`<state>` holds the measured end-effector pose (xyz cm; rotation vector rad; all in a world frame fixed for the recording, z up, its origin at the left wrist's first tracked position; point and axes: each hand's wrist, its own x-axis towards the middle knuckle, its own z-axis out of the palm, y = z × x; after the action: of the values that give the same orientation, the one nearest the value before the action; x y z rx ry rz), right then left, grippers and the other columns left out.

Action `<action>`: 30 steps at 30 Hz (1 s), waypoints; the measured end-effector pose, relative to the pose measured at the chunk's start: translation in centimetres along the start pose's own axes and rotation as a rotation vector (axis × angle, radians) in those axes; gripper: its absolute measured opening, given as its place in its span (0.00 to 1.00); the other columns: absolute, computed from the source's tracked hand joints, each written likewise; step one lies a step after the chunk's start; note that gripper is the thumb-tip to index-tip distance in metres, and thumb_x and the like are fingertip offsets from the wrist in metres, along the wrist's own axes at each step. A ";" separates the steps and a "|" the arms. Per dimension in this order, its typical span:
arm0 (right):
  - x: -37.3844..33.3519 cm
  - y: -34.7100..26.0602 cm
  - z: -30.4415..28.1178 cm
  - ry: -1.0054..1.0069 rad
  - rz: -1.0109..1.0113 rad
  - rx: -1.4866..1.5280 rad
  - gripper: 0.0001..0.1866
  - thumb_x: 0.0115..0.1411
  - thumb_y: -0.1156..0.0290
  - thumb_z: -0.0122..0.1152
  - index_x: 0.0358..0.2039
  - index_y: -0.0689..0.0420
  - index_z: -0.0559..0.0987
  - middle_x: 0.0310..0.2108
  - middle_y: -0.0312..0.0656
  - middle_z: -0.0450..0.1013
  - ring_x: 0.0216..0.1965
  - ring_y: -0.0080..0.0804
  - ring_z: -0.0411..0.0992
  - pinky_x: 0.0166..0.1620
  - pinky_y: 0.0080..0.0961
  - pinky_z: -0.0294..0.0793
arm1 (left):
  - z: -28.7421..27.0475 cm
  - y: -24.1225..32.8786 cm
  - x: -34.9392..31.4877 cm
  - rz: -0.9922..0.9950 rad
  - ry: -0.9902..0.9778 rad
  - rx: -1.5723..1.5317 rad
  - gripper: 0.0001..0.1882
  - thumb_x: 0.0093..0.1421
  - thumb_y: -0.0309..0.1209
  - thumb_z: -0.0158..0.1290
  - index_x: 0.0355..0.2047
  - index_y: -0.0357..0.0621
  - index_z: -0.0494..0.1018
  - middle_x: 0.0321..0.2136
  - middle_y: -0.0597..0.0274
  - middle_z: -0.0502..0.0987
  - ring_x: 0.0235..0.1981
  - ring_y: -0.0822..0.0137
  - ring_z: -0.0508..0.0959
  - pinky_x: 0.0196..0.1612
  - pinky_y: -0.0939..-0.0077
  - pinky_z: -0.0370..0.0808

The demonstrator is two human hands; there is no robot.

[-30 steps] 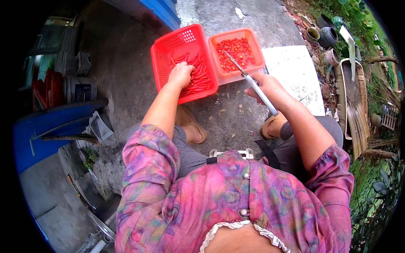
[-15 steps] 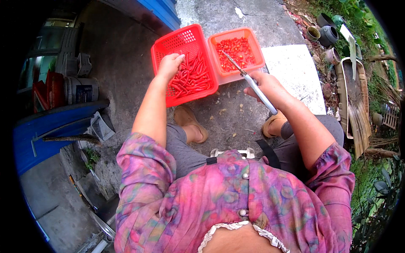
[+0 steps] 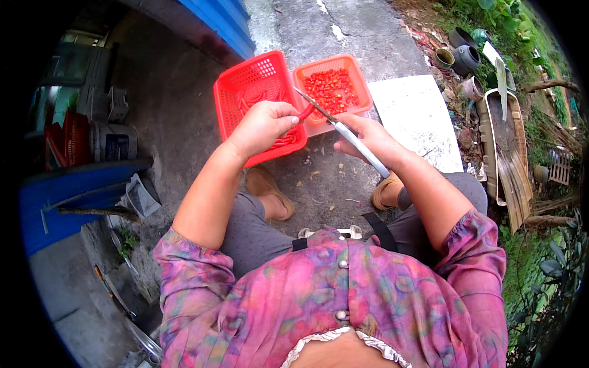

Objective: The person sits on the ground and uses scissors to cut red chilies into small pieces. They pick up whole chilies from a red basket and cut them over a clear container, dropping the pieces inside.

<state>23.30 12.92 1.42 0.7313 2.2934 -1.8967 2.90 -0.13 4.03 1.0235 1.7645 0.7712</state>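
My left hand (image 3: pixel 262 127) pinches a red chili pepper (image 3: pixel 306 112) by one end, above the red plastic basket (image 3: pixel 219 110). The chili's other end meets the blades of the scissors (image 3: pixel 359 147), which have pale grey-blue handles. These are gripped in my right hand (image 3: pixel 370 141), tips pointing up and left. Whole red chilies (image 3: pixel 261 97) lie in the red basket, partly hidden behind my left hand. To its right, a lighter orange-red basket (image 3: pixel 363 83) holds chopped chili pieces (image 3: pixel 330 89).
A white board (image 3: pixel 417 122) lies on the concrete right of the baskets. Old pots (image 3: pixel 465 58) and a long trough (image 3: pixel 491 147) line the right side by the plants. At left stand a white bucket (image 3: pixel 116 144) and a blue panel (image 3: pixel 80 196). My shoes (image 3: pixel 270 190) flank the ground before me.
My left hand has come up out of the red basket and moved right, bringing a chili to the scissors. The scissors stay in my right hand.
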 end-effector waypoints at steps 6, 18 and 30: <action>-0.3 -0.8 -0.1 0.015 0.055 -0.004 0.22 0.49 0.72 0.63 0.46 0.57 0.73 0.27 0.38 0.71 0.28 0.23 0.69 0.31 0.24 0.69 | 0.5 0.3 -0.4 0.099 0.092 0.200 0.08 0.58 0.24 0.50 0.36 0.35 0.75 0.22 0.67 0.73 0.24 0.78 0.70 0.30 0.80 0.69; 0.7 1.3 -0.2 0.159 0.027 -0.119 0.15 0.46 0.70 0.60 0.34 0.60 0.72 0.27 0.48 0.73 0.32 0.40 0.74 0.36 0.34 0.70 | 0.8 -2.2 3.0 0.082 0.127 -0.083 0.06 0.60 0.25 0.48 0.33 0.36 0.74 0.19 0.76 0.67 0.21 0.84 0.64 0.24 0.85 0.62; 0.6 1.5 0.5 0.168 0.002 -0.017 0.18 0.46 0.72 0.60 0.39 0.58 0.73 0.25 0.46 0.72 0.29 0.34 0.73 0.34 0.31 0.70 | 1.2 -1.7 3.0 0.184 0.073 -0.016 0.11 0.57 0.29 0.50 0.34 0.32 0.75 0.25 0.57 0.78 0.29 0.72 0.76 0.35 0.75 0.72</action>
<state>23.29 12.78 -0.28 0.9237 2.4002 -1.8797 2.74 1.84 0.92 1.1715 1.7392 0.9453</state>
